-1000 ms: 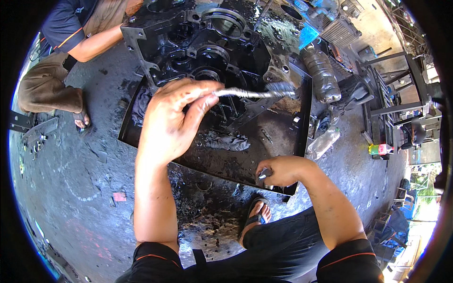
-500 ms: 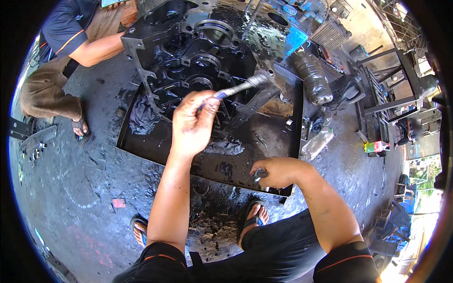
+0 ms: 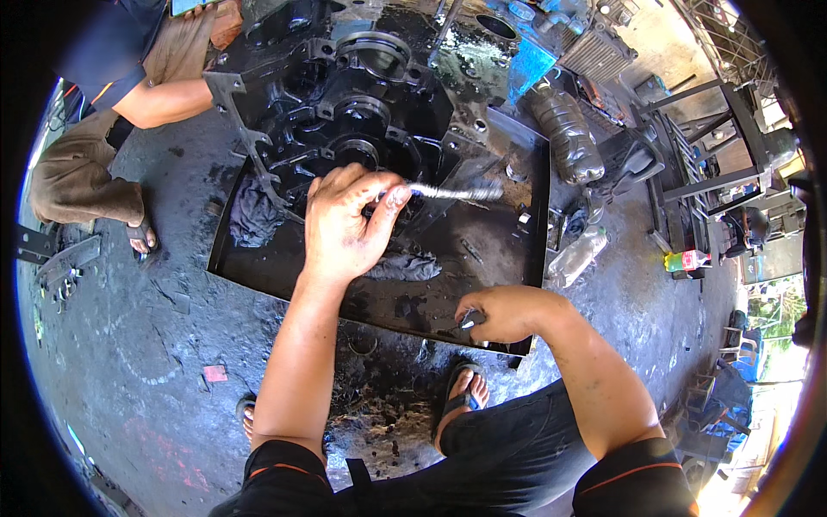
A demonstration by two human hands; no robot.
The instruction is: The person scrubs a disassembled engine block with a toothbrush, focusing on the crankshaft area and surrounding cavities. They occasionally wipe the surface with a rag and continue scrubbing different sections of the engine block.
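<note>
Left hand [image 3: 345, 226], frame centre, pinches a metal rod [image 3: 455, 192]; right hand [image 3: 498, 312] grips a small part (unidentifiable). Keep rod level over tray [image 3: 258, 280].

Engine block [image 3: 345, 95] black – tray [image 3: 482, 284] black – brush [image 3: 452, 192] silvery, rag [image 3: 250, 215] grey.

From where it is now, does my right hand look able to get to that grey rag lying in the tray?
Probably yes. The right hand rests on the black tray's near edge, and the grey rag lies just left of it with nothing between them.
</note>
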